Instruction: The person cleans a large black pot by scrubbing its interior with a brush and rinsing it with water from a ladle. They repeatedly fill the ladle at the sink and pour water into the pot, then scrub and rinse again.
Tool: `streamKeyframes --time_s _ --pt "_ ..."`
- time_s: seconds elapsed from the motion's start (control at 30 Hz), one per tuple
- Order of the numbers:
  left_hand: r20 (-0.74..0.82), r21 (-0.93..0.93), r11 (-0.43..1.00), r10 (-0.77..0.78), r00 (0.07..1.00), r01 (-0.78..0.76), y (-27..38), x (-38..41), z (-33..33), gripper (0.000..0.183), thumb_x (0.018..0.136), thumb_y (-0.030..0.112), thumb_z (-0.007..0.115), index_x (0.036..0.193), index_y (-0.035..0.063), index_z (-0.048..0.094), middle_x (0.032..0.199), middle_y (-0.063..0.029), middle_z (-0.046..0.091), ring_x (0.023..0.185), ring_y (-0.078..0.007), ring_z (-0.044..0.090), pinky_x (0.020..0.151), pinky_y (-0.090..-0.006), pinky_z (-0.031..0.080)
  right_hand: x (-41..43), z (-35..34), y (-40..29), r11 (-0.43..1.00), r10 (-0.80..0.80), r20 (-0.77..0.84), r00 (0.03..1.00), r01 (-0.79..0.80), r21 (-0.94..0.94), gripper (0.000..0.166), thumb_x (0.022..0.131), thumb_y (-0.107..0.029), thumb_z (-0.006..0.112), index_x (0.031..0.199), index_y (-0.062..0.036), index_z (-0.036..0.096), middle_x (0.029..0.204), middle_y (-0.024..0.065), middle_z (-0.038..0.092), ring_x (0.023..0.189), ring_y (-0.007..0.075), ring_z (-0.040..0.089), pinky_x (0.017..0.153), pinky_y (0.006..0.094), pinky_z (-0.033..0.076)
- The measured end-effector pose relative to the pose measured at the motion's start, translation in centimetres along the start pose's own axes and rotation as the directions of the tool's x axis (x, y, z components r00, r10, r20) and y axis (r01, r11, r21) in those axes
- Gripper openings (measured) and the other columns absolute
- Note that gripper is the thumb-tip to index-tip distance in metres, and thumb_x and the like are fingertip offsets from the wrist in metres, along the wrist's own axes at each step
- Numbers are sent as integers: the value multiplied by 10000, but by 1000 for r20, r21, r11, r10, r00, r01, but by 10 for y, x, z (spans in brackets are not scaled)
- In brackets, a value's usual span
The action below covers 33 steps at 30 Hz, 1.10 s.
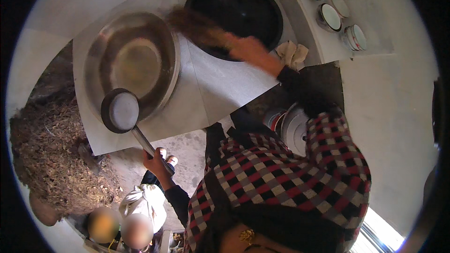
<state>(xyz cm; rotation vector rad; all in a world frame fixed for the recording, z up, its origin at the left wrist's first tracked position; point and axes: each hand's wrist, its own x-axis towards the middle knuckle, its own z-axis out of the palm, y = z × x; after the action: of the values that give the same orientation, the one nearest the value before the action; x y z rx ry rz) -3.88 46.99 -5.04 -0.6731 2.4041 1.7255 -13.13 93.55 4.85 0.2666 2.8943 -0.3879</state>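
Note:
My left hand [158, 165] grips the handle of a large metal ladle [123, 111]. The ladle's round bowl is over the near rim of a wide metal basin [95, 52]. My right hand [255, 54] is closed around a brown bristle brush [197, 28], blurred by motion. Its bristles reach across the left edge of a large black wok [239, 10], towards the basin's rim; whether they touch either one I cannot tell. Wok and basin sit side by side on a pale tiled stove top [190, 102].
Several bowls [330, 17] stand on a ledge at the upper right. A crumpled cloth [292, 52] lies beside the wok. Below my right arm is a lidded bucket [295, 130]. Dry plant litter [52, 147] covers the floor at left. A white sack [144, 200] stands at lower left.

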Motion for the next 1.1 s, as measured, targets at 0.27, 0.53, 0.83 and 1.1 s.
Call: streamKeyframes --time_s 0.27,0.53,0.83,1.1 --pt "79 -96 995 2 997 6 -6 -4 15 431 743 2 609 1170 -14 551 747 -17 539 535 -95 464 466 -261 380 9 -29 219 736 -40 373 927 280 -616 297 752 -194 652 1017 -62 632 870 159 679 829 333 658 637 441 540" --pt "122 -150 989 8 992 11 0 -10 30 292 764 -25 603 1053 -19 564 735 -30 534 532 -95 479 432 -250 381 24 -37 113 865 -79 562 823 -223 449 401 742 -184 644 1114 -34 620 641 38 583 526 129 528 489 277 435" --pt "23 -277 960 -43 999 48 15 -17 40 211 770 -89 513 959 -3 555 829 -15 544 540 -67 392 426 -247 329 58 75 252 985 85 -351 933 -131 -110 402 797 -186 625 1177 -67 572 828 192 647 693 360 624 618 437 513" --pt "-31 -75 993 89 996 -91 15 -15 51 314 751 -9 579 1056 -85 579 860 -52 606 601 -96 497 488 -227 369 115 116 143 905 -359 -28 933 355 234 374 783 -200 638 1113 -35 579 825 209 637 702 352 629 641 418 519"
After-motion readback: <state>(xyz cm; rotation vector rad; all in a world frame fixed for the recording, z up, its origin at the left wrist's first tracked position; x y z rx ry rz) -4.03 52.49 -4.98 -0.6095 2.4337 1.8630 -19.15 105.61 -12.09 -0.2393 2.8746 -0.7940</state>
